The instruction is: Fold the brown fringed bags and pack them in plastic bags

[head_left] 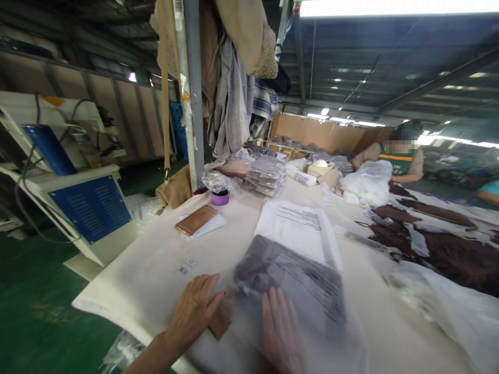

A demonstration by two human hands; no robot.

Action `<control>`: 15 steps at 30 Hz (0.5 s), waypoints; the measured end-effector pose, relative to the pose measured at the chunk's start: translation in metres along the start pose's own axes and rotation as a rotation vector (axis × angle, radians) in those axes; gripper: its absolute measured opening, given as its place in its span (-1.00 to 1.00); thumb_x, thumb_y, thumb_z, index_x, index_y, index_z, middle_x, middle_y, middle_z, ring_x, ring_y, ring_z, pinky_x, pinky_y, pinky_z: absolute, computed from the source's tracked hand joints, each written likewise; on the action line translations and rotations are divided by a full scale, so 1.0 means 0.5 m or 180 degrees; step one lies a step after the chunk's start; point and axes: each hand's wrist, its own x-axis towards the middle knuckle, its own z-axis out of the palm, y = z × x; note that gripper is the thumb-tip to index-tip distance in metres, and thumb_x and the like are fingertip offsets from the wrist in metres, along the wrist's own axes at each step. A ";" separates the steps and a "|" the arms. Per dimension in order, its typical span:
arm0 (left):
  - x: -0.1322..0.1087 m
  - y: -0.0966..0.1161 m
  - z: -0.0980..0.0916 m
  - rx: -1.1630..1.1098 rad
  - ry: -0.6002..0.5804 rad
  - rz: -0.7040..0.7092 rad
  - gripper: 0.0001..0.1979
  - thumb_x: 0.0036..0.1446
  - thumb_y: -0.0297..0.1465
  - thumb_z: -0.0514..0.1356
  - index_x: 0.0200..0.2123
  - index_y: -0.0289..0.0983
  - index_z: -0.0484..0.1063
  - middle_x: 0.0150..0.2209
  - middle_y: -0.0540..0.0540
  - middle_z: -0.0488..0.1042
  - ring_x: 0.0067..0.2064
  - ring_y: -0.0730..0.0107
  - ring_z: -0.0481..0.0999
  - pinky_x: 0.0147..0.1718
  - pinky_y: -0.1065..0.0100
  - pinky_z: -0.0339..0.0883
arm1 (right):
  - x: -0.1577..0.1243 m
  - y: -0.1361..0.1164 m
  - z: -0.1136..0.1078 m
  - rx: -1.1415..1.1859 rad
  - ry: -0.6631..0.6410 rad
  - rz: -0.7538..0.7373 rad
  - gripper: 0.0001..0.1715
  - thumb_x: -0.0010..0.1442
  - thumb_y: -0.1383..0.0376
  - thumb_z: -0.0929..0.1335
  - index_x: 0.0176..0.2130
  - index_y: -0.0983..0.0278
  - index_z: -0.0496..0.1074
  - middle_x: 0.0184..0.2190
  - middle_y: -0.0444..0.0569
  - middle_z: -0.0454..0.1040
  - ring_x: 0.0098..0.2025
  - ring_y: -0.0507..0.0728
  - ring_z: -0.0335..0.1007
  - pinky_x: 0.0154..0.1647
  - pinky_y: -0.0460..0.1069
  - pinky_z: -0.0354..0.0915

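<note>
A dark folded garment in a clear plastic bag (292, 280) with printed text lies on the white table (156, 275) in front of me. My left hand (195, 309) lies flat beside the bag's left edge, fingers stretched, touching it. My right hand (281, 332) rests flat on the bag's near end, fingers extended and slightly blurred. A small brown tag (220, 322) lies between the hands.
A phone in a brown case (196, 219) lies on a white pad, with a purple tape roll (220, 197) behind it. Stacked bagged garments (265, 174) and hanging clothes (234, 93) stand further back. Brown-and-white fabric (440, 234) lies right. Another person (401, 153) works across.
</note>
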 end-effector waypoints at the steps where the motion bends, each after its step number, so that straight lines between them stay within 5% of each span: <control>1: 0.001 0.004 0.007 -0.0046 -0.0103 -0.0056 -0.76 0.20 -0.32 0.02 -0.15 -0.30 0.36 -0.30 -0.16 0.48 -0.29 0.21 0.48 -0.34 0.22 0.44 | 0.011 0.004 0.008 -0.0161 0.0036 0.0044 -0.48 0.13 0.48 0.12 0.07 0.44 0.29 -0.02 0.21 0.42 0.05 0.31 0.31 0.00 0.19 0.25; 6: 0.009 0.022 -0.021 -0.0754 -0.1326 -0.0586 -0.48 -0.04 -0.34 0.23 0.02 -0.37 0.31 -0.09 -0.25 0.45 -0.07 0.09 0.43 -0.06 0.06 0.36 | 0.041 0.013 0.009 -0.0483 -0.0129 0.0451 -0.28 0.09 0.52 0.12 0.24 0.42 0.01 -0.04 0.28 0.43 0.00 0.37 0.35 -0.07 0.26 0.26; 9: 0.014 0.014 -0.043 -0.1200 -0.1956 -0.0819 -0.31 -0.16 -0.49 0.18 0.13 -0.40 0.19 0.05 -0.25 0.36 0.07 0.12 0.34 0.08 0.08 0.23 | 0.045 0.020 0.012 -0.0748 -0.0332 0.0500 -0.14 0.06 0.58 0.11 0.30 0.43 -0.28 -0.06 0.34 0.43 -0.06 0.39 0.40 -0.17 0.24 0.32; 12: 0.011 0.005 -0.029 -0.1438 -0.1788 -0.0948 -0.38 -0.13 -0.51 0.08 0.11 -0.36 0.23 0.05 -0.20 0.38 0.07 0.21 0.36 0.09 0.17 0.23 | 0.038 0.030 0.026 -0.0797 -0.0487 0.0542 -0.12 0.07 0.58 0.10 0.30 0.44 -0.38 -0.04 0.39 0.41 -0.04 0.42 0.38 -0.19 0.26 0.34; 15: 0.007 0.007 0.002 -0.1540 -0.1091 -0.1066 -0.62 0.03 -0.45 0.00 -0.06 -0.29 0.40 -0.12 -0.11 0.51 -0.09 0.31 0.49 -0.07 0.35 0.38 | 0.022 0.046 0.041 -0.0749 -0.0469 0.0437 -0.18 0.13 0.53 0.10 0.30 0.38 -0.34 -0.02 0.32 0.40 -0.03 0.38 0.38 -0.18 0.23 0.37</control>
